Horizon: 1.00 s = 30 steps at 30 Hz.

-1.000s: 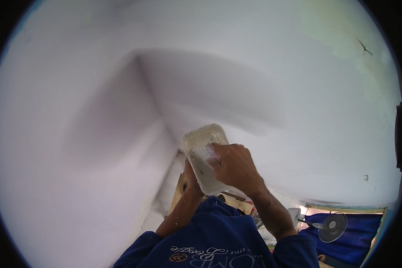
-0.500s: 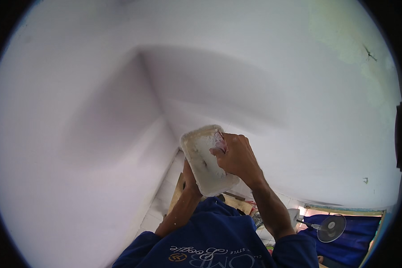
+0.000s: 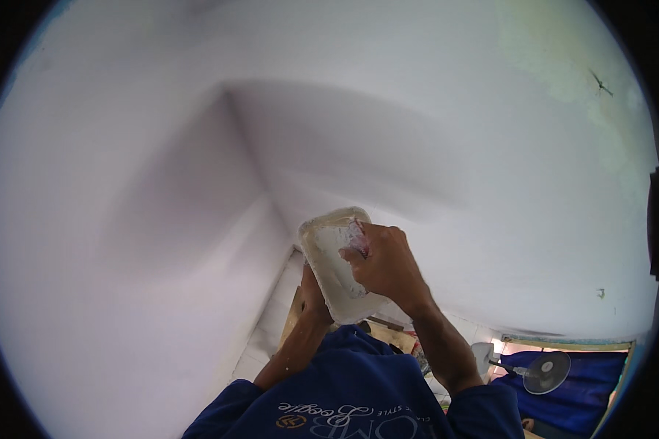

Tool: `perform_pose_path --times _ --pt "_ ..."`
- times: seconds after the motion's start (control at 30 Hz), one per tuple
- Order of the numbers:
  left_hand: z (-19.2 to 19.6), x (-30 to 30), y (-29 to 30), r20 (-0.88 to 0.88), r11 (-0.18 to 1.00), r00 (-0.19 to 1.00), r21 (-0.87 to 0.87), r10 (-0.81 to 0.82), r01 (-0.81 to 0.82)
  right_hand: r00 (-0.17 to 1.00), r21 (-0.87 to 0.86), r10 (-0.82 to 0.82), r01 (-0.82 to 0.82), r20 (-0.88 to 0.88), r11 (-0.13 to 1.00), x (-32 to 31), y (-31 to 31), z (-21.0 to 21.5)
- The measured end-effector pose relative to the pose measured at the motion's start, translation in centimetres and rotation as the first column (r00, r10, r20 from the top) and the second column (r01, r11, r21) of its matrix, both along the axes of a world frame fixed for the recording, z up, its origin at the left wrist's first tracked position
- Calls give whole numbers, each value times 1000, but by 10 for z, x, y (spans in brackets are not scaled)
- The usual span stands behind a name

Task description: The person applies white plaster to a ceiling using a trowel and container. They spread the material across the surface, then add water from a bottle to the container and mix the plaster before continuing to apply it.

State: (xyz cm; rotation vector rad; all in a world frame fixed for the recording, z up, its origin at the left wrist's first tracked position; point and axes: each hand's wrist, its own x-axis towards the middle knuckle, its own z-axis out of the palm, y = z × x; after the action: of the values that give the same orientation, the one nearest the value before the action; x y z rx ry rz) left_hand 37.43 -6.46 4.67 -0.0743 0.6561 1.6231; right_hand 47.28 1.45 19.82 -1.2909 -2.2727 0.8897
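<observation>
A white rectangular paint tray (image 3: pixel 316 263) with rounded corners and a smeared inside is held in front of my chest. My left hand (image 3: pixel 312 291) holds it up from its left underside, with the fingers hidden behind it. Over the tray's upper right part, my right hand (image 3: pixel 390 265) is closed on a short reddish tool (image 3: pixel 358 238) coated in white paint. The tool's working end is down at the tray's inside, and my hand covers much of it, so its exact kind does not show.
Whitish walls (image 3: pixel 161 307) meet in a corner ahead, with a broad shadow across them. A patchy greenish area (image 3: pixel 556 66) marks the upper right. At the lower right stands a fan (image 3: pixel 547 372) before a blue curtain (image 3: pixel 593 384). Wooden pieces (image 3: pixel 392 336) lie below.
The tray has shifted slightly right and down, and its inside shows at a slightly different tilt. My right hand has moved a little left and down over it, still gripping the tool.
</observation>
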Motion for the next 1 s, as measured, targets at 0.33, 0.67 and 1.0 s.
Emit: perform_pose_path --times 0.33,0.67,1.0 --pt "9 -5 -4 19 998 999 60 26 -28 999 -5 -24 24 28 1000 -3 -2 -3" --pt "7 -13 0 71 979 995 183 77 -88 952 156 -111 68 285 985 -19 -16 16" --pt "11 -39 -4 126 988 992 152 13 -32 952 66 142 -166 271 984 -63 -25 15"
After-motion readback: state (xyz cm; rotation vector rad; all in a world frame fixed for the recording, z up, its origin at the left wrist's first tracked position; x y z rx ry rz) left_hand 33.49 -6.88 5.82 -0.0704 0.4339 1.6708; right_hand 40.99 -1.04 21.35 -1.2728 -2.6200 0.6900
